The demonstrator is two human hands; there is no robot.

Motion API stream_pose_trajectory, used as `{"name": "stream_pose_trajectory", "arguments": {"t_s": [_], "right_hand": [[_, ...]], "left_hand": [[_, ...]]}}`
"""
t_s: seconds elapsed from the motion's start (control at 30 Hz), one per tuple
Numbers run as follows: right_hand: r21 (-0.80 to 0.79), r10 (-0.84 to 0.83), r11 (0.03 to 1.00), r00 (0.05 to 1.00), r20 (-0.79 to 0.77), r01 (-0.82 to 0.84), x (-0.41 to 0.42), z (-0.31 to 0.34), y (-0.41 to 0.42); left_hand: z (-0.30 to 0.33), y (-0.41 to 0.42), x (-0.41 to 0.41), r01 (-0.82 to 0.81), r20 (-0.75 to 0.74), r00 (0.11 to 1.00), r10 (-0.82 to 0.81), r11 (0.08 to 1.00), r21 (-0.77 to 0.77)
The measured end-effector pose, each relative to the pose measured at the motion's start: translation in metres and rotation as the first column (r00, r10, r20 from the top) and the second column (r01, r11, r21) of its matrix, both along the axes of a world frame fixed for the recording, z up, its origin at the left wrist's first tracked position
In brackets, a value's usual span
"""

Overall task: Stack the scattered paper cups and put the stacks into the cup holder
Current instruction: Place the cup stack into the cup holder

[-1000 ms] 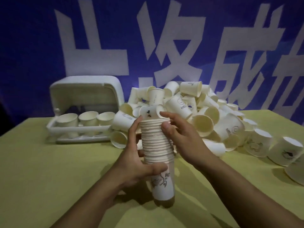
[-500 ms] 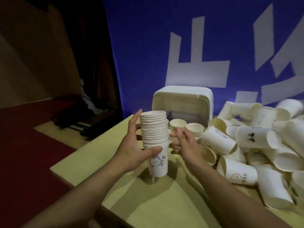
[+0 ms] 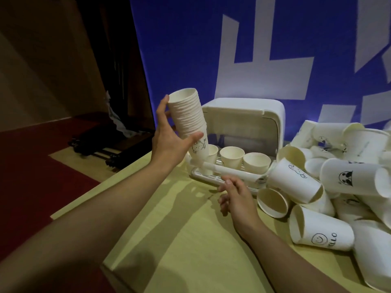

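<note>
The left hand (image 3: pixel 169 142) grips a tall stack of nested paper cups (image 3: pixel 188 121), thumb across the front and fingers wrapped behind, and holds it tilted with its rim leaning away to the left. The base of the stack sits at the left end of the cup holder (image 3: pixel 243 123), a white box with its lid swung up; whether the bottom cup is already seated in the rack or just above it cannot be told. The right hand (image 3: pixel 237 195) holds nothing, its fingers loosely curled, hanging above the table (image 3: pixel 179 240) just in front of the holder's front rail.

Inside the holder three cups (image 3: pixel 231 155) stand in a row to the right of the stack, so some loading is judged to be done already; how many cups are nested under each rim is hidden. This stack looks like the next one going in, at the leftmost place.

Much is left. A large pile of loose cups (image 3: pixel 338 178) lies on its sides at the right of the table, touching the holder's right end and running out of view. These still need gathering into stacks and placing, so the task appears to be in its early or middle part.
</note>
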State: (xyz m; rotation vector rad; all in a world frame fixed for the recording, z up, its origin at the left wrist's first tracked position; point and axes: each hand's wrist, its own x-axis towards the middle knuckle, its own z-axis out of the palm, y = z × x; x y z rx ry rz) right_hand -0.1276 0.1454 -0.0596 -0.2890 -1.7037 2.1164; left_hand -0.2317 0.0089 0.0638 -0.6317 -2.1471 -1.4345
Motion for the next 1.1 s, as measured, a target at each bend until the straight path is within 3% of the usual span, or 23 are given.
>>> {"name": "stream_pose_trajectory", "arguments": {"t_s": [0.3,0.43,0.63,1.1], "right_hand": [[0.000,0.023,1.000,1.000,-0.001,-0.023,-0.002,-0.004,-0.002],[0.013,0.030,0.999,1.000,0.004,-0.030,-0.002,-0.003,0.000],[0.009,0.044,0.999,0.999,0.006,-0.044,-0.002,-0.004,0.001],[0.040,0.034,0.999,0.999,0.039,-0.036,0.002,0.000,-0.002]], "left_hand": [[-0.021,0.042,-0.033,-0.053,0.014,0.999,0.052,0.993,0.106],[-0.033,0.055,-0.039,-0.045,0.046,0.998,0.044,0.999,0.026],[-0.057,0.064,-0.042,-0.100,0.106,0.985,0.137,0.950,-0.294],[-0.056,0.071,-0.044,-0.116,0.131,0.975,0.178,0.917,-0.383]]}}
